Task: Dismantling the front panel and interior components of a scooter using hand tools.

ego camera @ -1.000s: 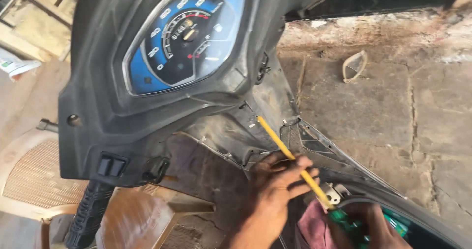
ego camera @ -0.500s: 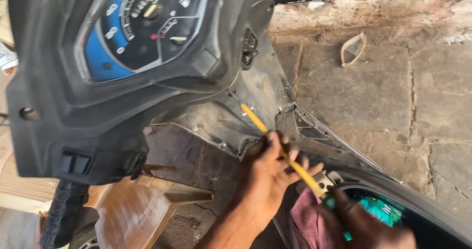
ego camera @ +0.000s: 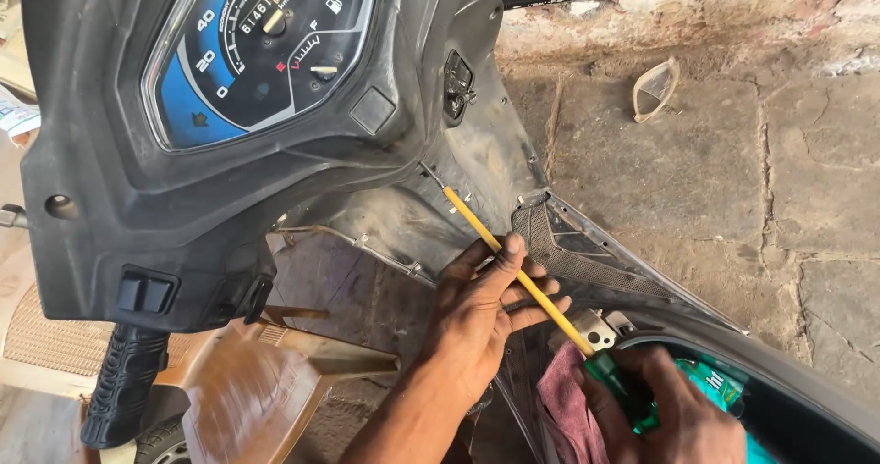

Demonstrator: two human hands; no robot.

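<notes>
At the far left, a ribbed black rubber handlebar grip (ego camera: pixel 124 386) is hanging below the black plastic scooter handlebar cover (ego camera: pixel 110 189), which is carrying a blue-faced round speedometer dial (ego camera: pixel 252 47) under a clear lens. Beneath the cover, a brown plastic chair (ego camera: pixel 247 391) is showing, blurred.

Moving toward the middle, the left hand (ego camera: pixel 481 322) is lying partly open, palm down, with its fingers (ego camera: pixel 527 294) spread and stretched out. The thumb and forefinger are touching the shaft of a long screwdriver with a yellow shaft and a translucent green handle (ego camera: pixel 522 276), steadying it rather than clenching it. The shaft is slanting up and to the left, its tip resting against the dusty grey inner body panel (ego camera: pixel 486 166) just under the handlebar cover.

Further right, the right hand (ego camera: pixel 674 414) is clenching tightly around the green handle at the lower end of the screwdriver. A maroon cloth (ego camera: pixel 568 409) is sitting just beside that hand, touching it. Behind them, the cracked stone floor (ego camera: pixel 733 171) is spreading out, with a small clear curved plastic piece (ego camera: pixel 655 88) lying on it, well apart from both hands.
</notes>
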